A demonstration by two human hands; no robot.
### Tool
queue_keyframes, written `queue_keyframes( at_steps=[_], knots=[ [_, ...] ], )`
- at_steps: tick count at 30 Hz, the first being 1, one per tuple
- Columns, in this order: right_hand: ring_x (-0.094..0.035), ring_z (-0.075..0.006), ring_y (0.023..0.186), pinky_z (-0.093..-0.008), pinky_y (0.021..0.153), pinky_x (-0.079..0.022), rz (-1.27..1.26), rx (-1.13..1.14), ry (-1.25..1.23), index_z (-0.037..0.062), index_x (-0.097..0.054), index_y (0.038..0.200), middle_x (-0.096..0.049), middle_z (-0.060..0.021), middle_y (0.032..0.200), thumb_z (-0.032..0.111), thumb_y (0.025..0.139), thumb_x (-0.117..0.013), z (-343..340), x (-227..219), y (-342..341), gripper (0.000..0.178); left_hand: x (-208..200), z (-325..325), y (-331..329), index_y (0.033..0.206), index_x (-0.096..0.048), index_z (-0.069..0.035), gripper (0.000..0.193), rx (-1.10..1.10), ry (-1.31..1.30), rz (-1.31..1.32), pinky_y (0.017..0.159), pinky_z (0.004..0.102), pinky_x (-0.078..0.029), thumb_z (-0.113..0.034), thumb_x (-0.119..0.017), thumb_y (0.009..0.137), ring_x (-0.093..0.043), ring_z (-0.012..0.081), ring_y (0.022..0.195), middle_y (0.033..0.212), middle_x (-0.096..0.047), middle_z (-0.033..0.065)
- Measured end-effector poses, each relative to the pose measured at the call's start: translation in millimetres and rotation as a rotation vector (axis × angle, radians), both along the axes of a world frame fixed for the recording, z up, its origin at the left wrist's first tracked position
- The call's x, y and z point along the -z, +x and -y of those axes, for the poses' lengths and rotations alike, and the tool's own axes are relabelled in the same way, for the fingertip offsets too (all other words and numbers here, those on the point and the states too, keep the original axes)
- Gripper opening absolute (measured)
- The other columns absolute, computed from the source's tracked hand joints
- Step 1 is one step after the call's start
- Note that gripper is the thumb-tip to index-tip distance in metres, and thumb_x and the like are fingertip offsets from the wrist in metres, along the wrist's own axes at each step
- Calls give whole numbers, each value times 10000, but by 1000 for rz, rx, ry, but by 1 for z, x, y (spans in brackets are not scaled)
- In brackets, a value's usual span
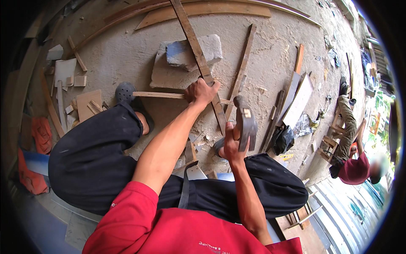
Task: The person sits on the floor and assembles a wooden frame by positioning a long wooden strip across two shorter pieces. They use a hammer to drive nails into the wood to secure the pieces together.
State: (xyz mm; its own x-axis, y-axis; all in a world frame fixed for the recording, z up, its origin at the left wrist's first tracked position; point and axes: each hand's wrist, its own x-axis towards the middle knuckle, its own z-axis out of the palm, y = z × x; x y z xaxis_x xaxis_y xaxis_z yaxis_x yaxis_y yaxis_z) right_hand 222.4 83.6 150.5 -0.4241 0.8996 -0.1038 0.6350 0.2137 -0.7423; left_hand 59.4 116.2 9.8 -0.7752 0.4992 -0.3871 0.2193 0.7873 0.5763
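Observation:
My left hand (201,92) is closed around a long wooden strip (191,38), at the spot where it crosses a thin layered strip of plywood (158,95). The plywood lies crosswise; its right end comes out past the long strip. My right hand (232,146) grips a claw hammer (246,122) close under its dark metal head, just right of the long strip's near end. Most of the hammer's handle is hidden. Farther along, the long strip passes over a pale concrete block (209,48) with a blue-stained side. Whether a nail is in the wood, I cannot tell.
Another narrow board (242,70) lies to the right of the block. Long planks (203,9) stretch across the far side. Wood offcuts (80,81) lie at left, a white panel (298,101) and black plastic bag (283,139) at right. Another person (355,169) sits at far right.

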Motion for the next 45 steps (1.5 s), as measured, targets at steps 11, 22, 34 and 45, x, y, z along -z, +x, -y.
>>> queue_keyframes(
  at_steps=[11,22,34,45],
  knots=[
    [-647,-426,662,-473,614,-484,121,-20,-217,10,-639,910,-619,-252,702,263,927,-601,-2,18,12,257,3,2,-1,759,-710,30,606,-14,40,46,683,494,-520,-570,-657,690,-688,417,748,763,-694,247],
    [-582,-270,574,-418,573,-470,244,73,-212,-23,-671,907,-611,-228,643,312,895,-677,-28,4,36,336,-13,0,-2,903,-722,24,688,42,-55,86,758,495,-534,-629,-637,705,-694,429,832,876,-705,267],
    [-634,-309,654,-409,644,-481,94,347,-387,-21,-658,931,-645,-221,731,396,858,-727,-23,44,59,429,-28,6,-15,685,-517,13,466,-71,708,313,589,375,-386,-410,-589,869,-455,142,632,618,-477,12],
    [-538,-86,501,-234,379,-440,-692,462,-616,-13,-578,915,-736,-126,913,501,903,-672,-39,-36,68,523,-142,7,-11,886,-529,-29,340,30,1120,27,556,329,-431,-334,-388,939,-523,166,543,610,-553,72]
  ],
)
